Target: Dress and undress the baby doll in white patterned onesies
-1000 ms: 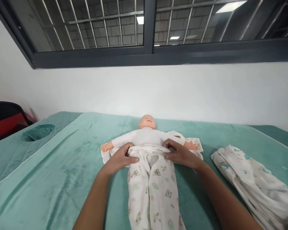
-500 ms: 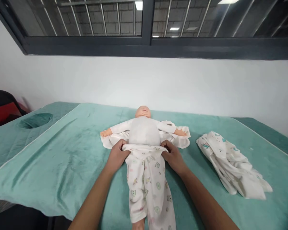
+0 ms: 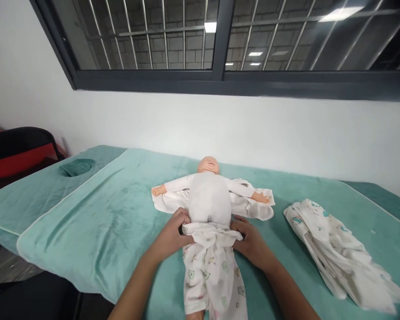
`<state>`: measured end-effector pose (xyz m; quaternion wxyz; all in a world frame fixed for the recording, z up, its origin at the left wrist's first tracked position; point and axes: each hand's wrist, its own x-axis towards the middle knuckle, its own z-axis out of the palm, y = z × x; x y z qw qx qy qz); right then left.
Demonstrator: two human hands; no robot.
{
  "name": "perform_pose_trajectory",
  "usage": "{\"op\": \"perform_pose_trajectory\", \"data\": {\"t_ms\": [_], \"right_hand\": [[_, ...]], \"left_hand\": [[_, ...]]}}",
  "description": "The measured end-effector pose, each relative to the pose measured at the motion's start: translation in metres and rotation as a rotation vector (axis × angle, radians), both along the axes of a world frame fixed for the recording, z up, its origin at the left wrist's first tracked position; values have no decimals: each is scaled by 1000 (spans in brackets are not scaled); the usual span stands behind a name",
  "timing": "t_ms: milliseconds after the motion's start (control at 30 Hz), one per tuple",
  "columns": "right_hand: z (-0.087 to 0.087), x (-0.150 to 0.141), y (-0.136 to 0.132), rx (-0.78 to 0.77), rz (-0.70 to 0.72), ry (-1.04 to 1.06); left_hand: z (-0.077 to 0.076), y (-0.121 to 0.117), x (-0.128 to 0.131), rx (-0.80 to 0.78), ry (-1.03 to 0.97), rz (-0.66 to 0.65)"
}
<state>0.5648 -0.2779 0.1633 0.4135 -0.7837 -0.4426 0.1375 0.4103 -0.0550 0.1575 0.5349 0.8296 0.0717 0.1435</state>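
Note:
A baby doll (image 3: 209, 195) lies on its back on the green bed cover, head toward the wall and arms spread. White cloth covers its torso and arms. Patterned baby pants (image 3: 216, 275) cover its legs, the waistband bunched at the hips. On the left side of the waistband, my left hand (image 3: 176, 233) pinches the fabric between thumb and fingers. My right hand (image 3: 250, 242) grips the opposite side of it. Beneath the doll's arms a white patterned baby shirt (image 3: 258, 209) is spread open. One foot shows at the bottom edge; the other is hidden.
A crumpled white patterned garment (image 3: 340, 253) lies to the right on the green bed cover (image 3: 96, 222). The bed has a round hole (image 3: 76, 167) at left. A red and black chair (image 3: 20, 151) stands beyond it. Behind are a white wall and a barred window (image 3: 216, 82).
The waistband has come down from the doll's belly to its hips, bunching up and baring more of the white torso. Both hands moved with it. The camera view has shifted slightly.

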Motion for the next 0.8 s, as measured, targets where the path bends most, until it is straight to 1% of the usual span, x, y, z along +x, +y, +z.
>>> {"op": "perform_pose_trajectory", "data": {"t_ms": [33,100,167,200,267,333,367,433,533,567,600,633,667,733,767,800], "right_hand": [[-3,-1,2,28,-20,20],[-7,-2,7,86,-92,134],[-7,-4,7,120,-168,276],[-5,-6,5,126,-190,325],[1,-14,-2,107,-167,374],[7,-26,-13,61,-88,404],[10,-33,-19,32,-52,412],[12,-45,-27,-21,-26,378],[11,-54,-28,-74,-77,220],[10,-53,-27,-75,-87,201],[10,-52,-25,-63,-87,225],[11,-50,-23,-40,-83,294],[13,-48,-21,-12,-82,389],[20,-46,-22,30,-92,564],[25,-47,-25,36,-85,609],[29,-49,-29,39,-61,624]], "left_hand": [[0,-3,1,2,9,48],[0,-9,3,-34,50,144],[3,-12,3,-120,90,213],[5,-14,1,-166,102,218],[10,-19,-7,-251,128,151],[15,-26,-20,-280,167,34],[17,-30,-28,-252,180,-11],[19,-39,-40,-100,190,-36],[19,-49,-48,217,197,13],[18,-51,-48,283,210,40],[19,-52,-47,312,224,78],[20,-53,-46,302,235,131],[21,-53,-45,258,247,191],[25,-53,-45,124,271,278],[28,-54,-47,53,284,284],[29,-54,-50,-15,297,253]]}}
